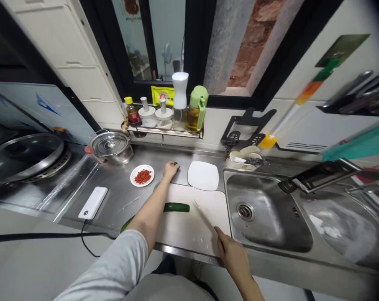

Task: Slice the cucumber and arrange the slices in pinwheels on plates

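Note:
My left hand (170, 170) reaches past the far edge of the white cutting board (192, 234), its fingers closed around a small green cucumber end (176, 163). A long cucumber (180, 207) lies across the board. My left forearm hides its middle, and its other end shows on the left of the arm. On the board's right side, my right hand (231, 253) grips the handle of a knife (205, 214), whose blade points away to the left, apart from the cucumber. Just behind the board sits a white square plate (203, 175) with nothing on it.
A small plate of red berries (142, 176) stands left of my left hand. Farther left are a lidded pot (112, 146) and a white power bank (93, 203) with a cable. The sink (267, 209) borders the board on the right. A condiment shelf (167, 131) hangs behind.

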Available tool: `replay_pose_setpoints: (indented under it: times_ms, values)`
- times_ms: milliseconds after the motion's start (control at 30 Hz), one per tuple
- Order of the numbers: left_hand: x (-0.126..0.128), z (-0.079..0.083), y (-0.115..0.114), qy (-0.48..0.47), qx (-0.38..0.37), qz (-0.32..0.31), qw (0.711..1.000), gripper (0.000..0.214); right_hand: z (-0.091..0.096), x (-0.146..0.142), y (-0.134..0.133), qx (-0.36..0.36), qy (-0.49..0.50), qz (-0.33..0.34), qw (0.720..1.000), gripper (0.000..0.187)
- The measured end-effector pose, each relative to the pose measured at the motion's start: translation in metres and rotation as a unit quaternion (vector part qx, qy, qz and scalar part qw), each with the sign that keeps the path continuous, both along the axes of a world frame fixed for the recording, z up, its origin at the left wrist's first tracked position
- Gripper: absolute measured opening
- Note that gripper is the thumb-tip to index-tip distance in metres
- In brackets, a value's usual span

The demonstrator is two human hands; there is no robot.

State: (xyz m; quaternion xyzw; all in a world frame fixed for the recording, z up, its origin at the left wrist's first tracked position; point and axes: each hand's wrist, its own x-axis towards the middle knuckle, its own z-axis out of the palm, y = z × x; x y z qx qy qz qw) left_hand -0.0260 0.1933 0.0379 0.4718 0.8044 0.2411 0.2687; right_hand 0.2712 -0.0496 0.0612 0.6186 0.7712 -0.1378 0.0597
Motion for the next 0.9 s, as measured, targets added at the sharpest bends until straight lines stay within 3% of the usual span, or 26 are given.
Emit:
replay_pose_setpoints:
  times_ms: [100,233,400,533,633,733,767,833,900]
  values:
    - [-0.041,0.0,0.009,0.069,-0.025,0.047,0.996,0.037,-0.006,0.011,-0.007,0.006,0.021,-0.032,0.999,0.047]
    - [-0.075,-0.002,0.019,0.152,-0.05,0.043,0.986,0.032,-0.012,0.021,-0.014,0.001,0.049,-0.074,0.996,0.046]
    - [-0.091,-0.005,0.034,0.217,-0.053,-0.013,0.975,0.025,-0.01,0.022,-0.017,-0.036,0.053,-0.139,0.988,0.046]
    - [-0.092,-0.007,0.033,0.249,-0.053,-0.037,0.966,0.027,-0.008,0.016,-0.016,-0.058,0.058,-0.19,0.978,0.049]
    - [-0.075,-0.007,0.022,0.263,0.0,0.03,0.964,0.031,-0.012,0.008,-0.016,-0.055,0.099,-0.211,0.971,0.051]
    - [-0.034,-0.007,0.001,0.204,0.111,0.172,0.957,0.033,-0.02,-0.001,-0.013,-0.034,0.169,-0.236,0.956,0.053]
    - [-0.017,-0.007,-0.011,0.171,0.147,0.181,0.957,0.033,-0.023,-0.005,-0.011,-0.023,0.185,-0.253,0.95,0.054]
    - [0.016,-0.009,-0.043,0.107,0.227,0.112,0.961,0.031,-0.028,-0.013,-0.007,-0.013,0.222,-0.257,0.94,0.056]
    - [0.04,-0.012,-0.084,0.066,0.279,-0.059,0.956,0.027,-0.03,-0.019,-0.003,0.002,0.24,-0.257,0.936,0.057]
